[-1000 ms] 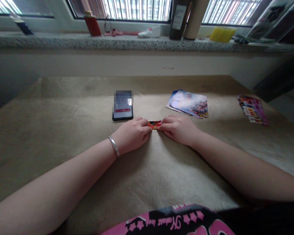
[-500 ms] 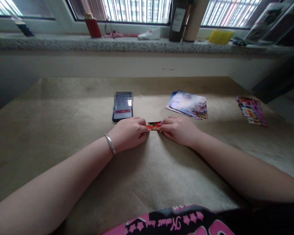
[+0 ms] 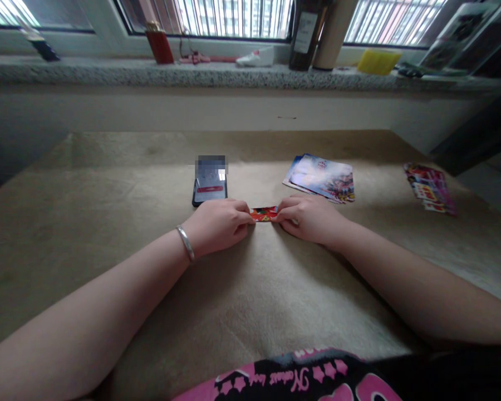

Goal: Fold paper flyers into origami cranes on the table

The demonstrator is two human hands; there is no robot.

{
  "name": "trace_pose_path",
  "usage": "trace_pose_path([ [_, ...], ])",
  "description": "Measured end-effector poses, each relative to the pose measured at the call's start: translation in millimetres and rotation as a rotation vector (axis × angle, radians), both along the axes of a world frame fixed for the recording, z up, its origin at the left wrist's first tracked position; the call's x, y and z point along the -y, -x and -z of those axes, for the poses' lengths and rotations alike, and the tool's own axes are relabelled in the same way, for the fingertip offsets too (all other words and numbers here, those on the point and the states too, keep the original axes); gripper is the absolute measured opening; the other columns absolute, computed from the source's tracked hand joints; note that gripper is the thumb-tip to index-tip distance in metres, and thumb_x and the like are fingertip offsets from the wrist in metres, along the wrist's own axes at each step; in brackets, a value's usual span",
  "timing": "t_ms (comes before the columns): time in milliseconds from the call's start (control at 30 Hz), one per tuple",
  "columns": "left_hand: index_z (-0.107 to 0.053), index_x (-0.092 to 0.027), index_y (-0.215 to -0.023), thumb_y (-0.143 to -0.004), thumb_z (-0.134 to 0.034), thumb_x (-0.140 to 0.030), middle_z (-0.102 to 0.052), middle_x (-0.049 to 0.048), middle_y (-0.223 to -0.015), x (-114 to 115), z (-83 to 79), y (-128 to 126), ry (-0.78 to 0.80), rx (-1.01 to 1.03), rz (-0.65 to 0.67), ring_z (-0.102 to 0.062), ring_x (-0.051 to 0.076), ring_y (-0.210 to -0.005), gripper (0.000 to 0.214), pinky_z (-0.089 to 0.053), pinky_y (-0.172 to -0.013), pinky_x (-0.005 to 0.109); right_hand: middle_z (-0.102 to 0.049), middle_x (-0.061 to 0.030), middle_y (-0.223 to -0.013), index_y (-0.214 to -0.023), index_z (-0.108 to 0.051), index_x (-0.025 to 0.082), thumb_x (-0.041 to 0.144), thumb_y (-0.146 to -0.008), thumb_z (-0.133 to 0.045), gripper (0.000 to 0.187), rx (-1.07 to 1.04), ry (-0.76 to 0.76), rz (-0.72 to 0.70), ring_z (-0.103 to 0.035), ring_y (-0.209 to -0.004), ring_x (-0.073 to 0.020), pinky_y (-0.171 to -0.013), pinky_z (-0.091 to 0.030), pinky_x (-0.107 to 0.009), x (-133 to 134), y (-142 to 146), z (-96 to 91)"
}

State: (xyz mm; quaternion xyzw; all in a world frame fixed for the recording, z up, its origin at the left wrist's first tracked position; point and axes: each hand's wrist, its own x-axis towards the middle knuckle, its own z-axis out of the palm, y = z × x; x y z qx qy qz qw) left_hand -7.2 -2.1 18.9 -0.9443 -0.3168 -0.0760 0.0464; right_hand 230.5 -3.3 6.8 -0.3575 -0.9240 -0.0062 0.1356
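A small, narrow strip of red printed paper (image 3: 264, 214), with bits of yellow and green, lies at the middle of the table. My left hand (image 3: 219, 224) pinches its left end, thumb and fingers together. At the right end, the fingers of my right hand (image 3: 311, 219) are closed on the paper too. Both ends are hidden by my fingertips; only the middle part shows. A silver bangle (image 3: 186, 243) circles my left wrist. Just behind my left hand lies a phone (image 3: 210, 181) with its screen lit.
Behind my right hand lies a small pile of printed cards (image 3: 323, 175). Several pink and red printed packets (image 3: 430, 189) are near the right edge of the table (image 3: 108, 189). A stone windowsill (image 3: 217, 78) at the back holds a dark bottle (image 3: 304, 36) and a yellow block (image 3: 378, 61).
My right hand has shifted very slightly to the right along the paper, so a little more of the red print shows. My left hand keeps its pinch.
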Motion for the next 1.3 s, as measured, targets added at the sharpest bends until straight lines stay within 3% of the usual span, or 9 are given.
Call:
trace_pose_path([
  [233,-0.07,-0.026,-0.091,-0.084,-0.047,-0.024,-0.069,-0.0021,-0.096,-1.4,-1.8,1.3,0.038,-0.013,-0.02,-0.064,0.015,-0.076,0.024,-0.047,-0.064,0.025,-0.068,-0.0037,-0.084,-0.081,-0.072,0.021,0.019,-0.081,-0.053,0.02,0.004,0.0,0.011,-0.057,-0.073,-0.0149,-0.062,-0.037,-0.026,2.3,-0.7,-0.9],
  [400,-0.07,-0.022,-0.093,-0.085,-0.046,-0.022,-0.068,0.0025,-0.091,1.1,-2.7,-1.4,-0.017,-0.044,-0.016,-0.063,0.016,-0.079,0.025,-0.047,-0.066,0.024,-0.066,-0.0053,-0.08,-0.081,-0.071,0.02,0.019,-0.082,-0.052,0.02,0.063,-0.029,0.049,-0.055,-0.072,-0.0159,-0.061,-0.035,-0.027,5.8,4.6,-3.7],
  [600,-0.069,-0.022,-0.096,-0.085,-0.047,-0.021,-0.067,0.0029,-0.093,2.2,-4.2,-2.3,-0.011,-0.063,-0.018,-0.063,0.016,-0.08,0.024,-0.048,-0.067,0.025,-0.068,-0.0039,-0.085,-0.083,-0.072,0.021,0.019,-0.08,-0.054,0.019,0.025,0.037,0.06,-0.058,-0.074,-0.0154,-0.062,-0.037,-0.026,4.0,0.6,-4.8],
  [900,-0.064,-0.023,-0.108,-0.086,-0.046,-0.022,-0.065,0.004,-0.09,2.7,0.7,-0.4,-0.039,-0.037,-0.035,-0.061,0.016,-0.079,0.028,-0.047,-0.066,0.025,-0.068,-0.0085,-0.082,-0.082,-0.072,0.017,0.019,-0.084,-0.05,0.022,0.187,-0.013,0.092,-0.057,-0.072,-0.0178,-0.063,-0.033,-0.03,15.0,13.2,-15.9],
  [1000,-0.061,-0.025,-0.115,-0.088,-0.047,-0.024,-0.064,0.0038,-0.09,3.9,1.4,-1.3,-0.063,-0.029,-0.022,-0.061,0.016,-0.081,0.031,-0.046,-0.066,0.024,-0.067,-0.007,-0.078,-0.081,-0.07,0.016,0.02,-0.084,-0.05,0.021,0.117,-0.03,0.054,-0.056,-0.069,-0.0163,-0.07,-0.035,-0.031,11.7,12.3,-11.5],
  [1100,-0.064,-0.025,-0.11,-0.089,-0.047,-0.024,-0.065,0.004,-0.093,5.4,1.4,-3.6,-0.08,-0.033,0.008,-0.06,0.017,-0.083,0.027,-0.047,-0.068,0.025,-0.063,-0.0058,-0.072,-0.077,-0.068,0.015,0.024,-0.084,-0.05,0.021,0.014,-0.051,0.013,-0.053,-0.067,-0.016,-0.073,-0.036,-0.031,5.3,9.5,-3.1],
  [1200,-0.066,-0.024,-0.106,-0.089,-0.048,-0.022,-0.065,0.0044,-0.101,5.8,2.3,-5.5,-0.114,-0.019,0.019,-0.06,0.016,-0.082,0.025,-0.048,-0.068,0.025,-0.062,-0.0074,-0.077,-0.08,-0.065,0.015,0.029,-0.086,-0.051,0.021,-0.063,-0.038,0.002,-0.051,-0.073,-0.0176,-0.069,-0.037,-0.03,0.1,8.7,5.1],
  [1300,-0.067,-0.023,-0.106,-0.089,-0.048,-0.021,-0.064,0.0054,-0.112,4.7,4.1,-6.2,-0.144,-0.005,0.04,-0.061,0.016,-0.083,0.026,-0.049,-0.069,0.028,-0.062,-0.0095,-0.085,-0.083,-0.062,0.015,0.032,-0.087,-0.053,0.019,-0.128,-0.049,0.019,-0.05,-0.084,-0.0209,-0.076,-0.04,-0.031,-2.2,10.3,10.6],
])
